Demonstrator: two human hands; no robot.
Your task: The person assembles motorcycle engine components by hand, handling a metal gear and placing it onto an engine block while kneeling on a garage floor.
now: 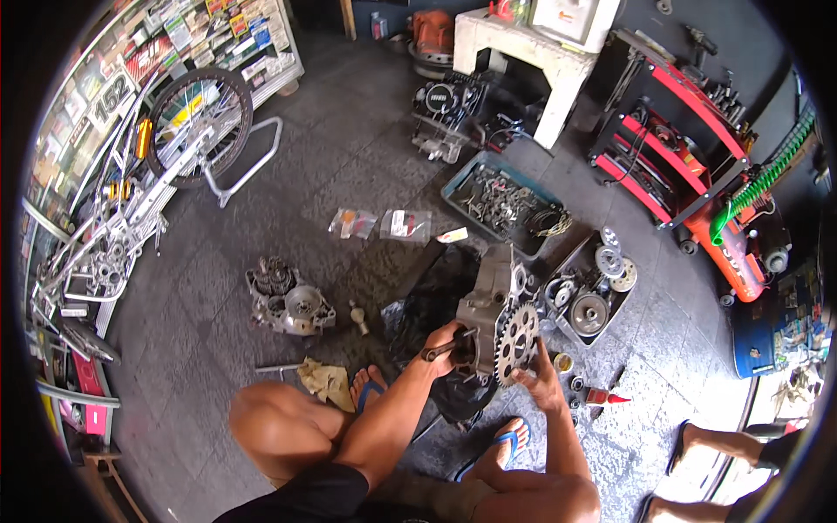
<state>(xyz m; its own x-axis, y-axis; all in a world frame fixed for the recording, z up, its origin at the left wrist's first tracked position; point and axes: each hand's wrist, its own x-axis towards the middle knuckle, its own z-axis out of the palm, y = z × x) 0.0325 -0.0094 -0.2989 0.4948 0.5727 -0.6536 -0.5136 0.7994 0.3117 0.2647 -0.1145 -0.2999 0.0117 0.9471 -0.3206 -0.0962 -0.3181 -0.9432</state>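
A grey metal engine crankcase (486, 301) stands upright on black plastic sheeting (427, 292) between my feet. My left hand (443, 347) is closed around a dark connecting rod (431, 354) that juts from the crankcase opening. On the other side, my right hand (542, 382) grips the lower rim of a large toothed gear (516, 344) set against the crankcase's side, thumb on its face. The left palm and part of the rod are hidden. Another opened engine case half (292, 301) lies on the floor to the left, near a small metal part (358, 318).
Beyond the crankcase sit a tray of bolts (449, 193) and a case with gears and a clutch drum (589, 314). Small plastic packets (405, 225) lie ahead. A red tube (602, 397) is at right. A rag (324, 381) lies left; another person's feet (697, 444) show lower right.
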